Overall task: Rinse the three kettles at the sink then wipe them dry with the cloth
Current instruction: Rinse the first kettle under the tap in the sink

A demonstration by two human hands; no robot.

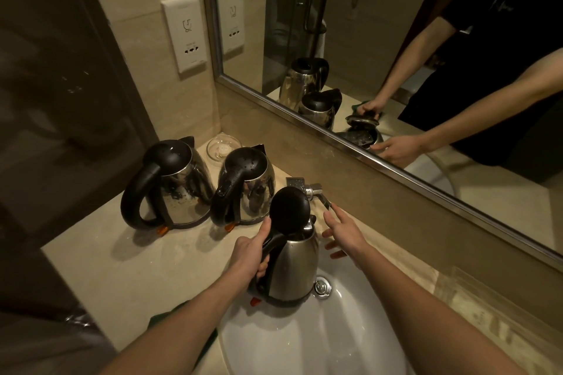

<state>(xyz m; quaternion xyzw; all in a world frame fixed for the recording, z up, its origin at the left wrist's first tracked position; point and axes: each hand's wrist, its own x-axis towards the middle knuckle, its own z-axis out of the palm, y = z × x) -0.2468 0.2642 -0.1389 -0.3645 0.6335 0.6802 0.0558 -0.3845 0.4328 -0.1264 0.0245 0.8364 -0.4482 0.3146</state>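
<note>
Over the sink (304, 341), left hand (248, 256) grips open-lidded kettle (294, 271) handle

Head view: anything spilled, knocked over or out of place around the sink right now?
Nothing stands out. Two steel kettles with black lids stand upright on the beige counter; the third steel kettle, lid open, is held by the left hand over the white basin.

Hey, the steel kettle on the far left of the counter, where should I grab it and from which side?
Take the far-left kettle by its black loop handle, coming from the left front. The handle arches out toward the counter's near-left, away from the neighbouring kettle, and its open loop leaves room for fingers. The lid looks shut.
</note>
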